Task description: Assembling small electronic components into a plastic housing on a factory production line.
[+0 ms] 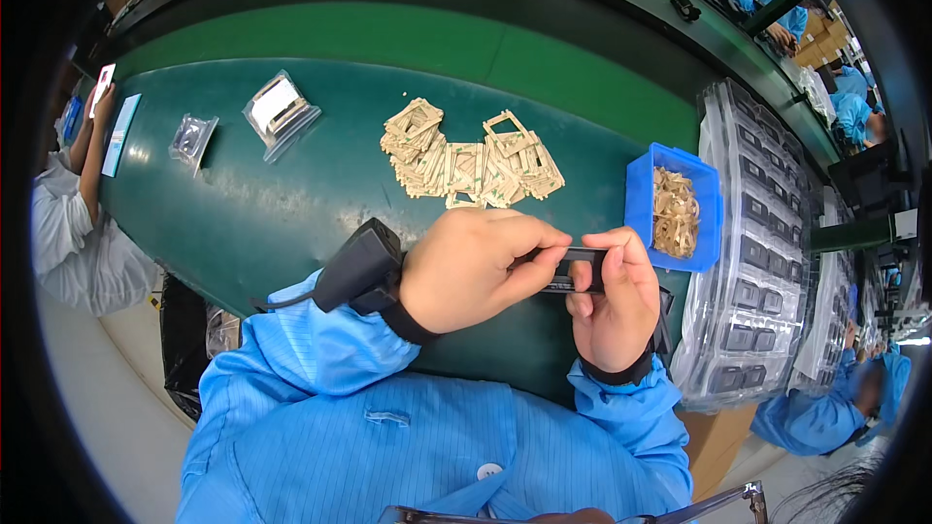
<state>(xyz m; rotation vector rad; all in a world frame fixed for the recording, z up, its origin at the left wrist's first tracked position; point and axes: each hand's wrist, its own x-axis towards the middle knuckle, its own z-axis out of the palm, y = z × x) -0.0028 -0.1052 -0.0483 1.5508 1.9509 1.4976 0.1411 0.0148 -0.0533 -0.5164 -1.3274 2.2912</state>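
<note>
Black part (581, 270), a small flat rigid piece, sits above the green table (291, 204), pinched by my left hand (476, 272) and gripped in my closed right hand (614, 306). I judge it light, stiff and best held by its edges. Tan frames (466, 163) lie beyond, a blue bin (641, 204) to the right.

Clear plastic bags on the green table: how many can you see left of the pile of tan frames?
2. A larger clear bag with a white piece inside lies nearest the tan frames; a smaller clear bag lies farther left. Others may be hidden outside the view.
</note>
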